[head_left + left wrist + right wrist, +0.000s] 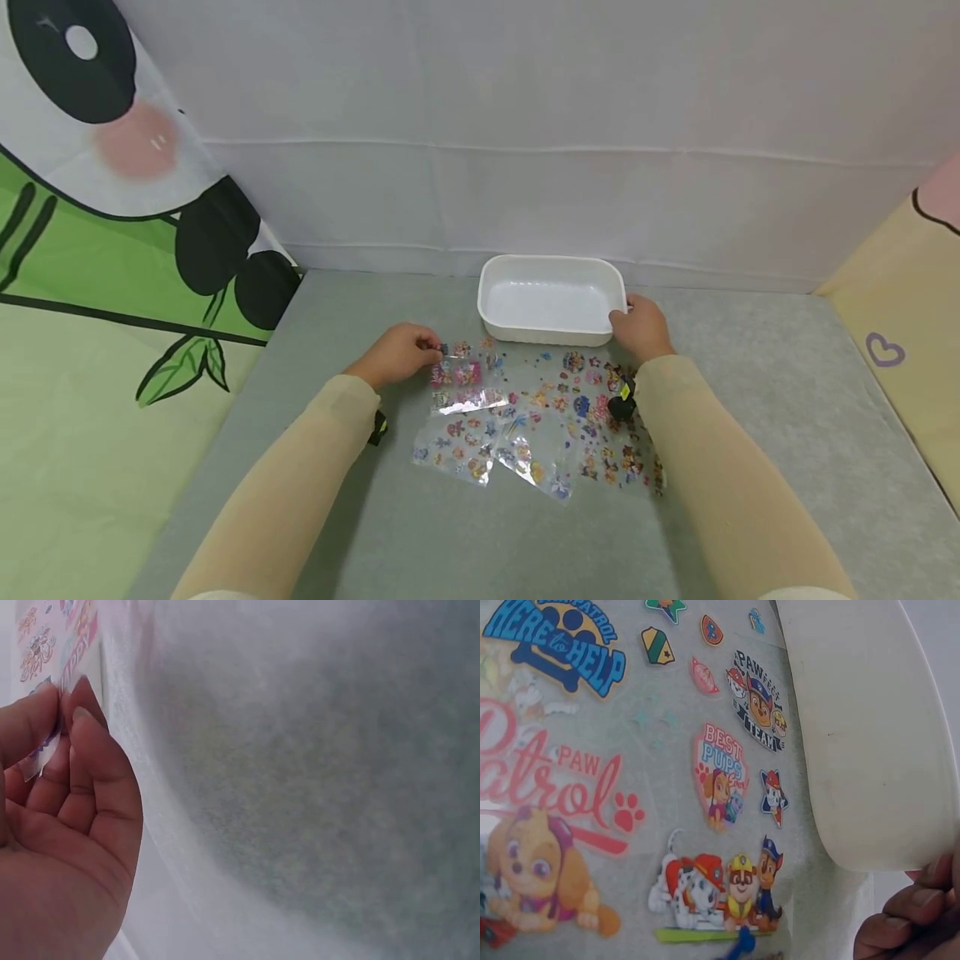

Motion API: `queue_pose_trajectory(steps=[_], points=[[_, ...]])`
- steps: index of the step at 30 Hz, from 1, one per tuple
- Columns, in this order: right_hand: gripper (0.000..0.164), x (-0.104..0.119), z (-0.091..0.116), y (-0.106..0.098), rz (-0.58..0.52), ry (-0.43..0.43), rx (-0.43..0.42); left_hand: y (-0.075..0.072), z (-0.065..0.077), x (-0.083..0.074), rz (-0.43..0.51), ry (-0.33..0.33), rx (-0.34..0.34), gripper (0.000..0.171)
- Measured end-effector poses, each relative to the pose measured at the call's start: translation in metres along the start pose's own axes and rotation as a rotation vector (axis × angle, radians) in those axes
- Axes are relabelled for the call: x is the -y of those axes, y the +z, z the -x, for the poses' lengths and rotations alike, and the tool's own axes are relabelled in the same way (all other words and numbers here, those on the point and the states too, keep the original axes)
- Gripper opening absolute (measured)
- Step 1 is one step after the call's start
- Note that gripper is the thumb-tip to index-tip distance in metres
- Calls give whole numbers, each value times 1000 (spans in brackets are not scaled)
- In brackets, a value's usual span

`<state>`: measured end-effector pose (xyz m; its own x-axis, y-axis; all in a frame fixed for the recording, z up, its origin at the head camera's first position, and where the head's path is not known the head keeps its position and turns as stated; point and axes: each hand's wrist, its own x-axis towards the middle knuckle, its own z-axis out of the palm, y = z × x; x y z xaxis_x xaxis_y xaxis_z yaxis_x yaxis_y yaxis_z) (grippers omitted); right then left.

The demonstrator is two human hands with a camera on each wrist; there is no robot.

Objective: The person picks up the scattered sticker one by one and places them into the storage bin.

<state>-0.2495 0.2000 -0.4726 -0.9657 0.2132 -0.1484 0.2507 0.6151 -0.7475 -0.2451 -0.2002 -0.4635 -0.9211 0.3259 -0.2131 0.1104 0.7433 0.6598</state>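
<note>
My left hand [401, 354] pinches the left corner of a clear sticker sheet [468, 398] with pink pictures, between thumb and fingertips. In the left wrist view the pinched corner of the sheet [41, 656] stands up past the thumb. At the back, a white rectangular dish [547, 337] stands on the table. My right hand [643, 329] grips its right end, thumb over the rim. The right wrist view has the dish's outer wall [877, 742] beside a clear sheet with cartoon dog stickers [720, 889], and the curled fingers [900, 919] at its lower end.
More clear sticker sheets [453, 450] lie overlapping in front of the dish, spread towards my right forearm. The grey table [495, 542] ends at a white cloth backdrop [555, 200] behind the dish. Printed cloths hang at the left [120, 442] and right [900, 292].
</note>
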Motion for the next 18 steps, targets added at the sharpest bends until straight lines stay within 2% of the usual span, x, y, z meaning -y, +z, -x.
queue_pose_trajectory(steps=[10, 18], points=[[53, 2, -1, 0, -6, 0, 7, -5, 4, -9, 129, -38, 31, 12], [54, 0, -1, 0, -13, -6, -2, -4, 4, -17, 184, -41, -19, 15]])
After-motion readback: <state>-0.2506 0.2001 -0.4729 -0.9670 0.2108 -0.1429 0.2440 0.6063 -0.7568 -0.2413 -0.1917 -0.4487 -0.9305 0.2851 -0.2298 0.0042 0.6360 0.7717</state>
